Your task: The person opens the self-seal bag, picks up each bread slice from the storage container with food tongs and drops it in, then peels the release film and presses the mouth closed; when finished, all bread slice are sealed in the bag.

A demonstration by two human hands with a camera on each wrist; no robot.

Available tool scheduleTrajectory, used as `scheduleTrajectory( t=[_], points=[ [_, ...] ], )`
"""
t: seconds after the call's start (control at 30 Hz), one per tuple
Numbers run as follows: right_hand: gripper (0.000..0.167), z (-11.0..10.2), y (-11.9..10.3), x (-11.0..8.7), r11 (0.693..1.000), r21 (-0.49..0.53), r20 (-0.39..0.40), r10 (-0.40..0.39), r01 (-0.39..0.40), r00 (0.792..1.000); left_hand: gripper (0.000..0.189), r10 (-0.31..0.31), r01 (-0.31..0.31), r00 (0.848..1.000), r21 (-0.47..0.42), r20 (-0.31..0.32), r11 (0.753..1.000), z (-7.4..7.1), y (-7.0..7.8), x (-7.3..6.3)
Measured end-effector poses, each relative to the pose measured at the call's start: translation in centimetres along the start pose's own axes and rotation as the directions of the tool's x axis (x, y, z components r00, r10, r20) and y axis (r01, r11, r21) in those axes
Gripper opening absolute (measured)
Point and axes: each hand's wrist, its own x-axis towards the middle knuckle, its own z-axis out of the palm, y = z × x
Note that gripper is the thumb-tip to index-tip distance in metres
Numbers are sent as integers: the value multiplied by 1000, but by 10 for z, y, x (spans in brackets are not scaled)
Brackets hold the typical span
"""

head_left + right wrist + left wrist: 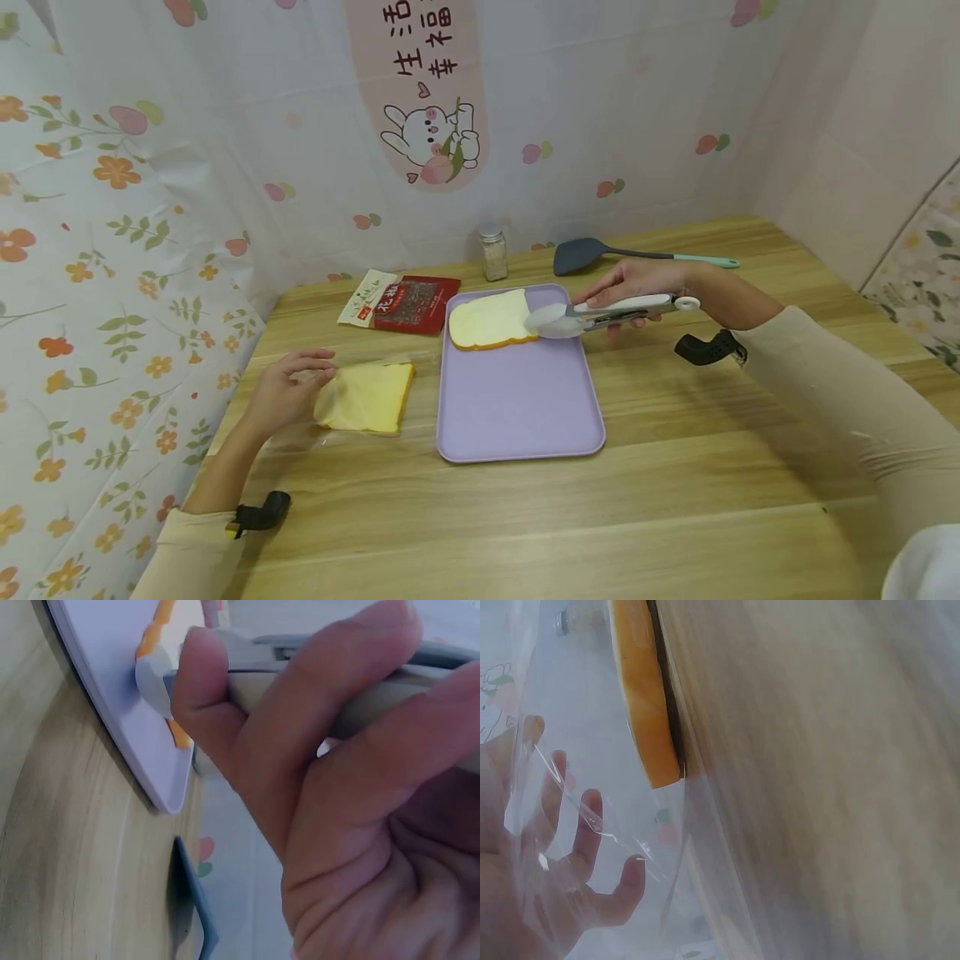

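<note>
A clear plastic bag (pixel 671 892) with a slice of bread (pixel 363 398) inside lies left of the tray. My left hand (pixel 288 392) holds the bag's left side, thumb near the slice's upper left corner; film crosses the spread fingers in the left wrist view. My right hand (pixel 626 287) grips white-and-grey tongs (pixel 637 307). Their pale tips (pixel 553 321) sit at the right edge of another bread slice (pixel 487 321), overlapping it in the head view. That slice lies on the upper part of a lilac tray (pixel 521 408), crust facing me.
Behind the tray stand a small glass spice jar (pixel 492 252) and a spatula (pixel 579 255) with a mint handle. A red packet (pixel 416 302) lies at the tray's upper left. Wooden tabletop (pixel 525 525) extends toward me; a printed curtain (pixel 300 150) hangs behind.
</note>
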Motion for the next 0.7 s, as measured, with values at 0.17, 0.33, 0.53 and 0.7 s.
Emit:
scheduleTrajectory(
  t=[0.17, 0.33, 0.53, 0.7],
  points=[
    [52, 0, 2, 0, 997, 46, 16, -55, 54, 998, 18, -11, 12, 1000, -39, 11, 999, 0, 3, 0],
    [51, 1, 7, 1, 993, 74, 25, -95, 93, 995, 18, -19, 20, 1000, -38, 17, 999, -1, 2, -1],
    [51, -3, 25, 2, 979, 135, 61, -160, 151, 985, 17, -11, 11, 1000, -35, 16, 999, 1, -1, 1],
    [45, -12, 47, 5, 947, 177, 120, -292, 269, 949, 21, -33, 34, 999, -28, 23, 999, 3, -3, 3]
  ],
)
